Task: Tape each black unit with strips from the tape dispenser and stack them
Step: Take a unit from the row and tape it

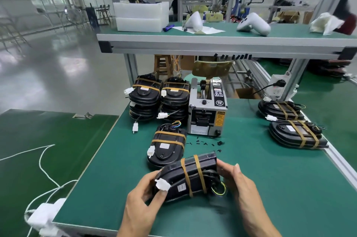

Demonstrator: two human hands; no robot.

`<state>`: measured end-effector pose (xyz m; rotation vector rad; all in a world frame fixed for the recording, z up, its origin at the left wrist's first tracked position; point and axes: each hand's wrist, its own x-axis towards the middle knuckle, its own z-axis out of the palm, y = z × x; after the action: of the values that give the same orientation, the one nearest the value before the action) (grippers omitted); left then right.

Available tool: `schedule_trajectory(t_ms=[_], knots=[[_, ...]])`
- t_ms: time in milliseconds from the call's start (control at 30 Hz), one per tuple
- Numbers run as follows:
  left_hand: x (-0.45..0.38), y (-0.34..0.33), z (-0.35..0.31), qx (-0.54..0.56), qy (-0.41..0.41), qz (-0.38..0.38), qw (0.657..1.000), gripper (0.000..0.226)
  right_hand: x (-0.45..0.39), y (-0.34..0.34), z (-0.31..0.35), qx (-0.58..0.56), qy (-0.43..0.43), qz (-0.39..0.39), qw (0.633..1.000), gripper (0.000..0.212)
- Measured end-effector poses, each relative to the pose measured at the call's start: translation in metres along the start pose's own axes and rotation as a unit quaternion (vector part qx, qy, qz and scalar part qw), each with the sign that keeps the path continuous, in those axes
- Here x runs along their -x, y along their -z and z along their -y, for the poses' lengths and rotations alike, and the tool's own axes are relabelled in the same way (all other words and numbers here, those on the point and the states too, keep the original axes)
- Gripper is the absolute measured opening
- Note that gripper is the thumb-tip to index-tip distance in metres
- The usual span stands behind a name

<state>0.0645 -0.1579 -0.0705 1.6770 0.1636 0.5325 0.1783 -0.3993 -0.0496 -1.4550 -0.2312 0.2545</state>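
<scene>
Both my hands hold a black unit (pixel 190 176) above the near part of the green table; two brown tape strips cross it. My left hand (pixel 144 196) grips its left end, with the thumb by the white connector (pixel 162 185). My right hand (pixel 238 184) grips the right end beside the coloured wires. Another taped unit (pixel 168 147) lies flat just behind. The grey tape dispenser (pixel 207 109) stands at the table's middle back. Two stacks of taped units (pixel 144 99) (pixel 174 99) stand to its left.
Two more taped units (pixel 280 111) (pixel 297 136) lie at the right edge. Small black scraps (pixel 204 143) are scattered before the dispenser. A power strip (pixel 278 86) hangs on the frame post. An upper shelf (pixel 212 41) carries white boxes and parts. White cable (pixel 44 169) trails left.
</scene>
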Motion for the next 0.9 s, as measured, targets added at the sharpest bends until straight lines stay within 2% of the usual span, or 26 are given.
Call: schedule_trajectory(t_ms=[200,300,467,533,600,633,700,800,900], knots=[[-0.001,0.000,-0.002,-0.011,0.007,0.010,1.000,0.043,-0.001,0.003,-0.021,-0.043,-0.035,0.004,0.998,0.069],[0.000,-0.002,-0.007,-0.021,-0.002,0.008,1.000,0.040,-0.002,0.005,-0.030,-0.055,-0.025,0.010,0.998,0.071],[0.003,-0.002,-0.009,-0.066,-0.028,0.004,0.997,0.039,0.005,0.003,-0.024,0.007,0.014,0.026,1.000,0.068],[0.005,-0.002,-0.010,-0.104,-0.042,-0.001,0.994,0.043,0.009,-0.003,-0.012,0.050,0.040,0.022,0.998,0.055],[0.006,-0.002,-0.012,-0.146,-0.051,-0.003,0.988,0.056,0.012,-0.009,0.004,0.062,0.063,0.018,0.996,0.031],[0.005,-0.002,-0.012,-0.164,-0.051,0.004,0.985,0.063,0.014,-0.012,0.013,0.065,0.070,0.020,0.995,0.028],[0.007,-0.001,-0.012,-0.200,-0.047,0.023,0.978,0.066,0.016,-0.017,0.032,0.104,0.098,0.032,0.989,0.033],[0.011,-0.003,-0.005,-0.243,-0.011,0.049,0.969,0.070,0.018,-0.025,0.060,0.212,0.172,0.071,0.959,0.052],[0.016,-0.009,0.002,-0.296,0.008,0.018,0.955,0.085,0.020,-0.038,0.075,0.296,0.215,0.098,0.926,0.057]])
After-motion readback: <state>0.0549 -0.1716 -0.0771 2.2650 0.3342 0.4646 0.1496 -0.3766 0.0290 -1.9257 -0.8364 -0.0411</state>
